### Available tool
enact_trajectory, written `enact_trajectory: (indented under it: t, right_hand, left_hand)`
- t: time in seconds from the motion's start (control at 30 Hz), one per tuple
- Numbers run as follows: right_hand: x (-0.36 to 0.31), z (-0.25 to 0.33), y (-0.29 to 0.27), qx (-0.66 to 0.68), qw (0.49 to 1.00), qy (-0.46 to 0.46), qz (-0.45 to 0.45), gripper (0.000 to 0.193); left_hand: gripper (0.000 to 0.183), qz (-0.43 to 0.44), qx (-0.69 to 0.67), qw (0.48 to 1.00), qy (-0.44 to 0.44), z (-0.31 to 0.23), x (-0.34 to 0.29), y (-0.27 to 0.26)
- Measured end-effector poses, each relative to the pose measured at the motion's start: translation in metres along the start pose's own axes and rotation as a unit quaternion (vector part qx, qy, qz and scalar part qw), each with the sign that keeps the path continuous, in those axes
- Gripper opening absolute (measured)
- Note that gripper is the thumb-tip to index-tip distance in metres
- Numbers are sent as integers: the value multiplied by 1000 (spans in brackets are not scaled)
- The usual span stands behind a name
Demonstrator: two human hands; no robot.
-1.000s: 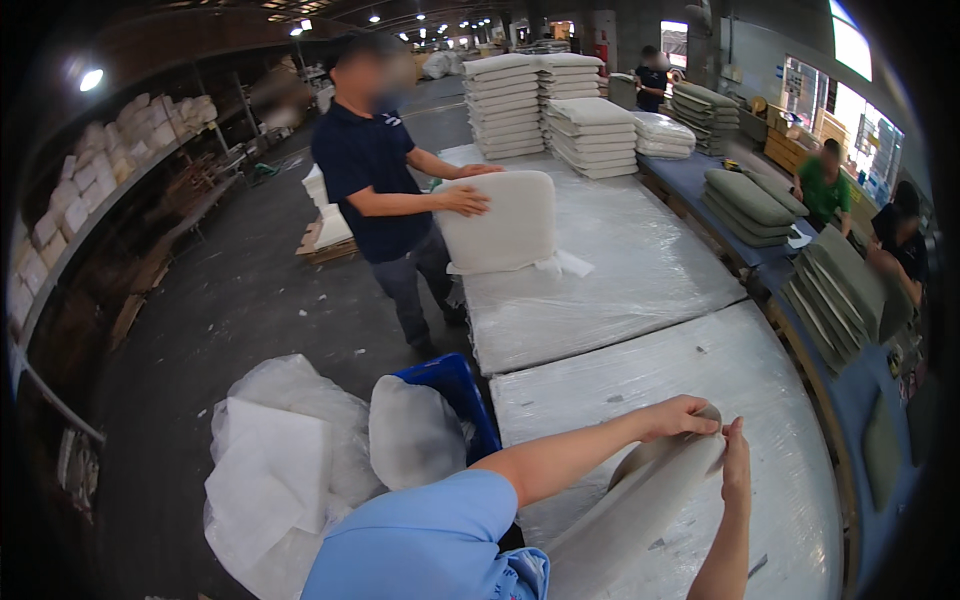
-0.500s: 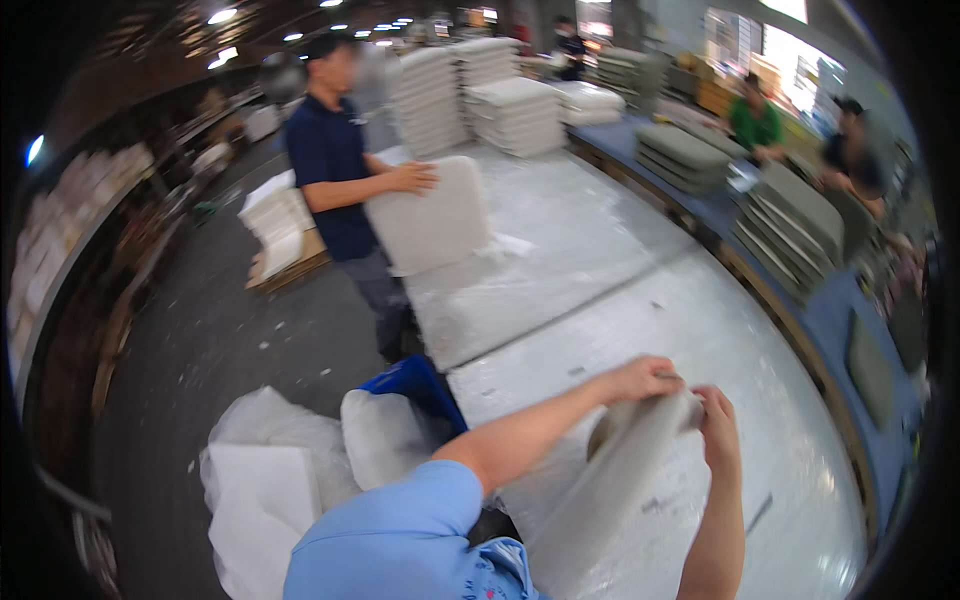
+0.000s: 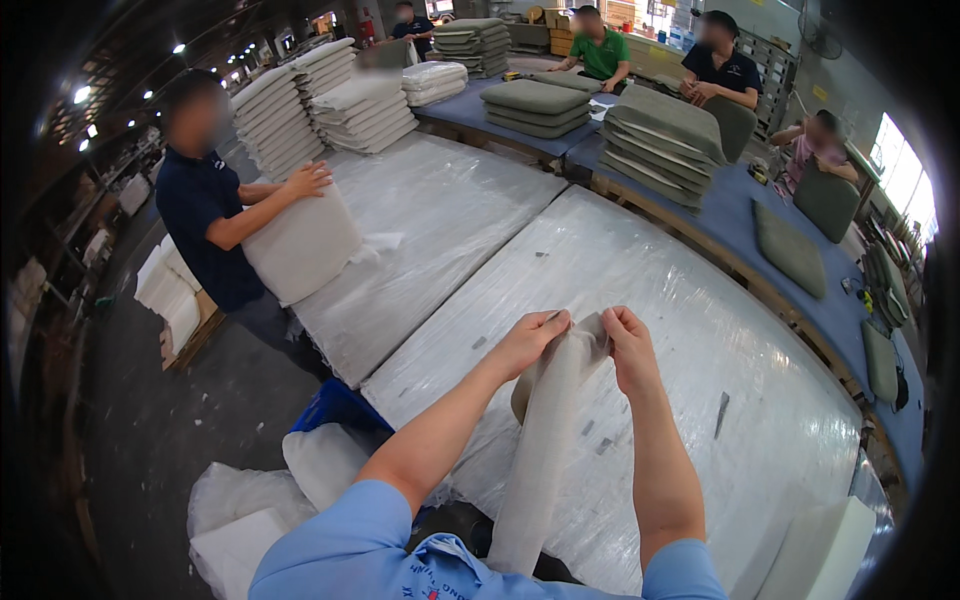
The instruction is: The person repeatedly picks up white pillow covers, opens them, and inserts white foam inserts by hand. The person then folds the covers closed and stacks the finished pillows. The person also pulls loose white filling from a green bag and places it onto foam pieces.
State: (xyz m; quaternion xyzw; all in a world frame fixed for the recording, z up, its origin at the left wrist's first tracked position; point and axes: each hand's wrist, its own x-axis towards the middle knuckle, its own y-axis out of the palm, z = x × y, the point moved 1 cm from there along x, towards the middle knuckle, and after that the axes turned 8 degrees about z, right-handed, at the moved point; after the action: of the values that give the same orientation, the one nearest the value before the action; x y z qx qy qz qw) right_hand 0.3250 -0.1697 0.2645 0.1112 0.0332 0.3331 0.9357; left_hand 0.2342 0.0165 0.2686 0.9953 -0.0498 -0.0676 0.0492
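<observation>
"Cushion (image 3: 543, 450), one: pale, with grey-green cloth (image 3: 592, 336) at its far end. Held edge-on over the wrapped platform (image 3: 680, 300), near end by the blue shirt (image 3: 340, 545). Touching the platform: I cannot tell."

"Grip, on my feed?"

"Left hand (image 3: 532, 342): thumb and fingers clamped on the cloth's left side. Right hand (image 3: 632, 352): likewise, right side. I log the hands just apart."

"Step?"

"Working the cloth at that end, I judge. Next move calls for firm pinches and even tension."

"Surroundings?"

"Blue bin (image 3: 338, 408), left of the platform; stacked grey-green cushions (image 3: 537, 104), beyond it."
</observation>
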Motion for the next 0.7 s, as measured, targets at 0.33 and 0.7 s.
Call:
enact_trajectory:
  t: [0.33, 0.7]
  right_hand:
    - [14, -1, 21, 2, 996, -49, -68, 34]
    - [35, 8, 52, -209, 959, -50, -182, 54]
  left_hand:
    - [45, -36, -61, 997, 43, -7, -10, 6]
    - [43, -10, 51, 999, 15, -15, -10, 22]
